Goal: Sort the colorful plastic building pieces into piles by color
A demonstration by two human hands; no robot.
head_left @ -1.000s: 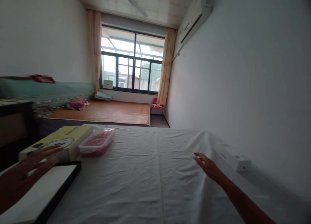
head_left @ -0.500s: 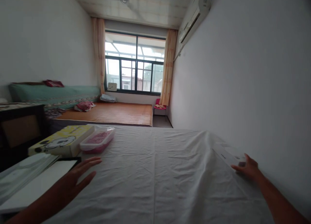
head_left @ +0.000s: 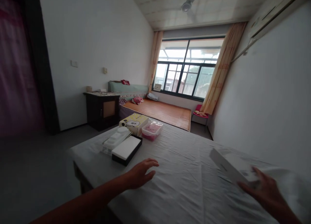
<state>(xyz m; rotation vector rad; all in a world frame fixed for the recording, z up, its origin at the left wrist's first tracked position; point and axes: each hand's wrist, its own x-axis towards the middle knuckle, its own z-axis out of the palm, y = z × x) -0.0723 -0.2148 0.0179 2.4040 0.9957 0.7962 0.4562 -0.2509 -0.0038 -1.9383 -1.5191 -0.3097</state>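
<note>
At the right of the white-cloth-covered worktop (head_left: 175, 165), the right-hand grip (head_left: 266, 186) clasps a long white rectangular box (head_left: 232, 165) (slightly blurred): taken hold of, not yet released. The left-hand grip (head_left: 141, 173) hovers near left, loosely curved, empty.

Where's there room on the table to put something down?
The biggest free patch is the cloth between the tub and the white box in the right hand, beside the left hand. A smaller one lies between the black box and the cloth's left edge. The far left is crowded: yellow box, tub, plastic pack, black box.
</note>
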